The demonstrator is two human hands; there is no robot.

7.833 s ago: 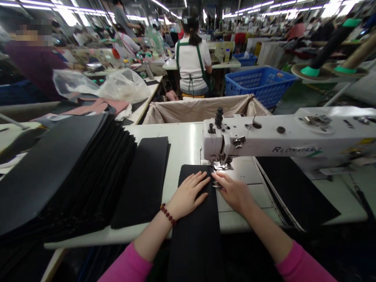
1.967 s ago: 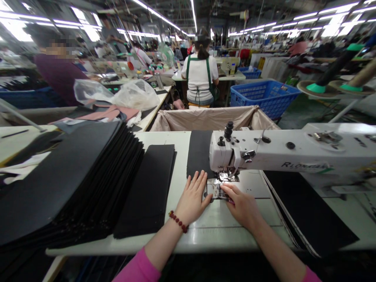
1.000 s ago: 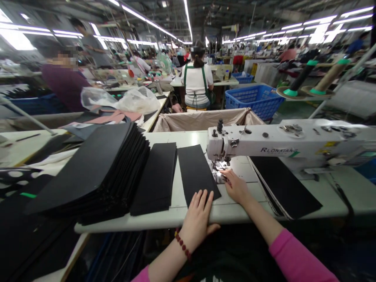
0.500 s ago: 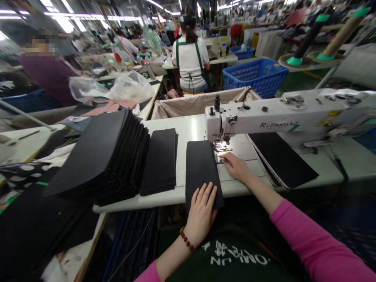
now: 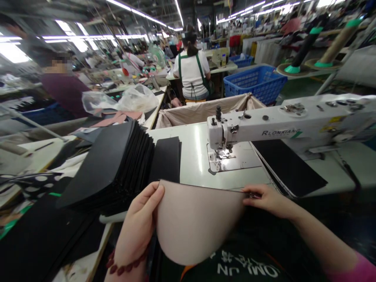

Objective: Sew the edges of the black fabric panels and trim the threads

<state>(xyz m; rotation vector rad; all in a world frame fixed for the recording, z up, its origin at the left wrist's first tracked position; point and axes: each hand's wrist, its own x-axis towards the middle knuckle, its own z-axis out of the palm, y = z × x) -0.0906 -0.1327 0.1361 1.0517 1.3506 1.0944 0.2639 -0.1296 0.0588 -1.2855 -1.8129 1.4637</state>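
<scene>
A black panel with a beige back is stretched between my hands in front of the table edge. Its beige side faces me and its lower part bows down. My left hand pinches the upper left corner between thumb and fingers. At the other upper corner, my right hand is closed on the edge; a small dark metallic item shows among its fingers, too small to name. Beyond the panel stands a white sewing machine, its lit needle area and metal plate bare of fabric.
A tall stack of black panels stands left, beside a lower pile of black pieces. More black panels lie under the machine arm. Behind the table are a beige cloth-lined bin, a blue basket and a seated co-worker.
The black panel has come off the table beside the needle and been raised toward me, turned to its beige side. Both hands moved back; my left went from lying flat to pinching a corner.
</scene>
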